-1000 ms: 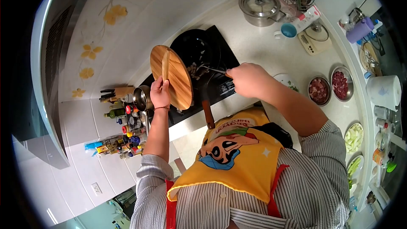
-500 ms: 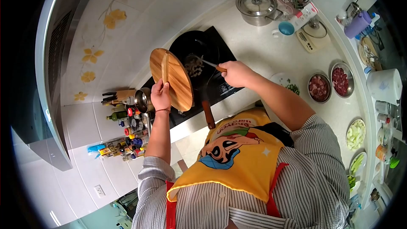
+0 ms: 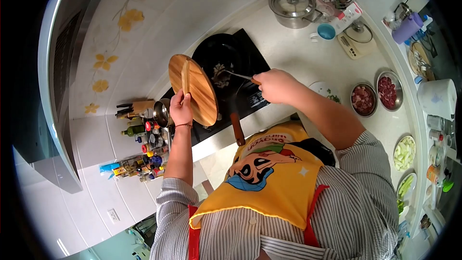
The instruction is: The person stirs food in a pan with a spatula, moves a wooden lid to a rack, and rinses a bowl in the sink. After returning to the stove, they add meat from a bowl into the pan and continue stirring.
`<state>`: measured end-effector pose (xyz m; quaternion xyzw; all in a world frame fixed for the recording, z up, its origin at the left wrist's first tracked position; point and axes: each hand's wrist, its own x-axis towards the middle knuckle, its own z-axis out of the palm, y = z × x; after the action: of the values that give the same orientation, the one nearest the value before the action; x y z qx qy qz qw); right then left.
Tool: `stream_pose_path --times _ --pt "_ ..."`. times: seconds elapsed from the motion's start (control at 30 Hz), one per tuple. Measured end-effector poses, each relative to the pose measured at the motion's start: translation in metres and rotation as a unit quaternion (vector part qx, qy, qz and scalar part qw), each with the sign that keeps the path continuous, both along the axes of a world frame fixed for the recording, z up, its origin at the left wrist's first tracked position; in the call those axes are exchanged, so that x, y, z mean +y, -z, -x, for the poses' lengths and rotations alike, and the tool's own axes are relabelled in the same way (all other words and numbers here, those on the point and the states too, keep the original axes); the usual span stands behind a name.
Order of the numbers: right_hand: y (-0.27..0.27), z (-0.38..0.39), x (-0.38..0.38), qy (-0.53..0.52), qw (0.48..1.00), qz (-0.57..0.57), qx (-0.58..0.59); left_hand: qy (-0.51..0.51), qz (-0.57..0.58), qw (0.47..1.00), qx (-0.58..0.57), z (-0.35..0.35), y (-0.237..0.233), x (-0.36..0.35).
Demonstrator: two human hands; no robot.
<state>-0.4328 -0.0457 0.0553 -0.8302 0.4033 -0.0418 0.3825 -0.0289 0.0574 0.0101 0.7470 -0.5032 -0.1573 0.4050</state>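
And it's a white tiled wall [image 3: 166, 24] in full flower!
Yellow blossoms [image 3: 130, 21] climb it beyond the hands [image 3: 181, 108]; left of them the range hood [image 3: 64, 58] looms, a socket [image 3: 113, 215] shows further back, and rightward the pale bench [image 3: 297, 53] sweeps round to a ledge [image 3: 417, 125].

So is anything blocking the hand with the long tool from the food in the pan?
Nothing visible: the long tool runs from the right hand to the food in the black pan. The round wooden lid is off to the left, in the left hand.
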Motion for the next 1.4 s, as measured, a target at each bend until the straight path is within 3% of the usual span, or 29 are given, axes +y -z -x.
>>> stream_pose_path --times 0.2,0.27,0.33,0.4,0.47,0.53,0.63,0.73,0.87,0.93,1.17,1.27,1.4 --pt "0.033 -0.032 -0.011 0.083 0.996 -0.032 -0.017 0.006 -0.005 1.000 -0.014 0.006 -0.001 -0.001" --pt "0.064 -0.045 -0.013 0.134 0.982 0.021 -0.128 0.010 -0.021 1.000 -0.011 0.007 0.002 -0.005" --pt "0.053 -0.045 -0.013 0.107 0.984 0.032 -0.141 -0.003 -0.004 1.000 0.027 0.007 0.007 -0.006" --pt "0.035 -0.039 -0.009 0.059 0.991 -0.092 -0.073 0.000 -0.005 1.000 0.022 0.005 0.010 -0.006" --pt "0.018 -0.028 -0.007 0.041 0.992 -0.101 -0.057 0.003 -0.005 1.000 0.018 0.002 0.012 -0.008" --pt "-0.006 -0.012 -0.003 -0.006 1.000 0.004 -0.017 0.005 -0.011 1.000 -0.002 0.000 0.013 -0.008" --pt "-0.050 0.009 0.001 -0.048 0.995 0.026 0.087 0.007 -0.008 0.999 -0.033 0.005 0.007 -0.009" --pt "-0.050 0.011 0.004 -0.043 0.992 0.047 0.109 0.011 0.012 1.000 -0.010 0.003 0.013 -0.011" --pt "-0.005 -0.007 -0.009 -0.013 0.995 0.036 0.095 0.004 -0.002 1.000 -0.012 0.006 0.011 -0.015" --pt "0.012 -0.013 -0.011 0.083 0.996 0.035 -0.004 0.013 0.011 1.000 -0.001 0.008 0.010 -0.014" --pt "0.066 -0.037 -0.014 0.136 0.983 -0.005 -0.120 0.011 -0.005 1.000 -0.012 0.010 0.010 -0.013" --pt "0.038 -0.018 -0.018 0.062 0.992 -0.017 -0.110 0.008 -0.007 1.000 0.002 0.012 0.010 -0.009" --pt "-0.038 0.018 -0.014 0.009 1.000 0.023 -0.003 0.007 -0.013 1.000 -0.009 0.016 0.007 -0.004"
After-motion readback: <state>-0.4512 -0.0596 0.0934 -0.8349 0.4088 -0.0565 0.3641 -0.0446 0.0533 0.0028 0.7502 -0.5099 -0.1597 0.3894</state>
